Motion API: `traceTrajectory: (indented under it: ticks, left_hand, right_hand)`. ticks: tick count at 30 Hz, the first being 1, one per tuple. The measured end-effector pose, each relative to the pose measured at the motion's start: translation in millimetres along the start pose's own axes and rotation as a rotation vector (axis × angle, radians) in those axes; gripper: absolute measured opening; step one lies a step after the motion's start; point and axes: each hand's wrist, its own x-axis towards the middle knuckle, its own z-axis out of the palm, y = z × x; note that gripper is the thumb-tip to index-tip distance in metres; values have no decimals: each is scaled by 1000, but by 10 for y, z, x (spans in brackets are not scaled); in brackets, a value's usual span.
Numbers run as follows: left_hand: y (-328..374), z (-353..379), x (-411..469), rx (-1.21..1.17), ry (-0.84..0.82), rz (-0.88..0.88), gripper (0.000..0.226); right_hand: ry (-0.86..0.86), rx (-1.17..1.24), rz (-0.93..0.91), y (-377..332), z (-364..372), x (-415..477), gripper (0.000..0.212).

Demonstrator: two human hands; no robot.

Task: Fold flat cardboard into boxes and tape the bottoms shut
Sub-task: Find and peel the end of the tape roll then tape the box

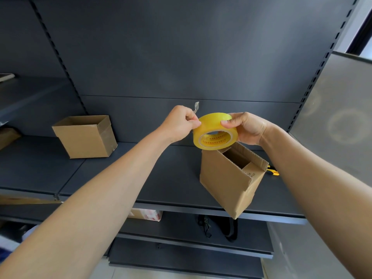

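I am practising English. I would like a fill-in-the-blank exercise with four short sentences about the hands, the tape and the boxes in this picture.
1. The right hand holds a roll of tape whose colour is ____.
2. The left hand pinches the free ____ of the tape.
3. The roll is held just ____ the tilted box.
4. The second box stands on the shelf to the ____ of the tilted one.

Missing words: yellow; end; above; left.
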Motion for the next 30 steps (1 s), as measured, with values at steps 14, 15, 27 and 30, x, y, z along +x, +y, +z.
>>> traceTrajectory:
  ticks: [14, 15, 27, 30]
  left_hand:
    - [-72, -15, -24, -176, 183, 8, 26]
    - [-68, 7, -33, -146, 208, 20, 26]
    - [-91, 16, -99, 190, 215, 175, 14]
    - [-81, -7, -93, 273, 175, 255, 15]
  right_hand:
    - [76, -45, -92, -128, 49, 29, 43]
    - [84, -59, -106, -136, 60, 34, 44]
    - [39, -57, -86, -77, 89, 35, 52]
    - [20, -48, -78, -81, 110, 26, 45]
